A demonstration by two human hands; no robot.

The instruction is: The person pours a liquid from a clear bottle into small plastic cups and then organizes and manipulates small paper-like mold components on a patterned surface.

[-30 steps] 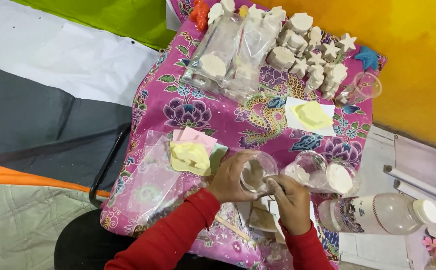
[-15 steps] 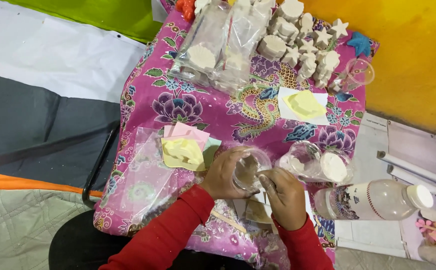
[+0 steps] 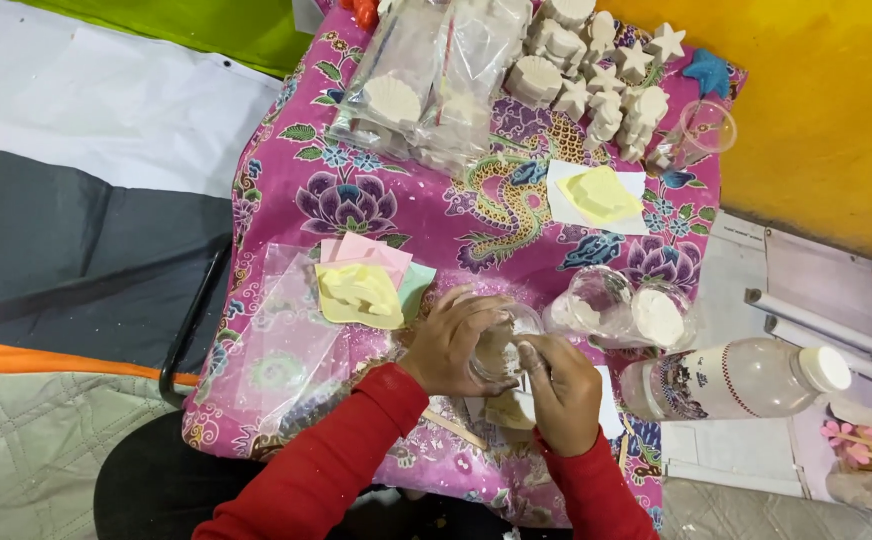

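Both my hands on a clear plastic cup (image 3: 501,350) above the pink flowered cloth (image 3: 436,215).

My left hand (image 3: 451,340) wraps its fingers around the cup to steady it — my right hand (image 3: 561,390) has its fingers pinched narrow at the rim, on something too small to tell. The cup sits just right of the yellow mould (image 3: 361,292), which rests on pink paper so it stays clean. Right of the cup, two more cups (image 3: 621,308) lie tipped, and a capped bottle (image 3: 736,378) lies on its side — within reach.
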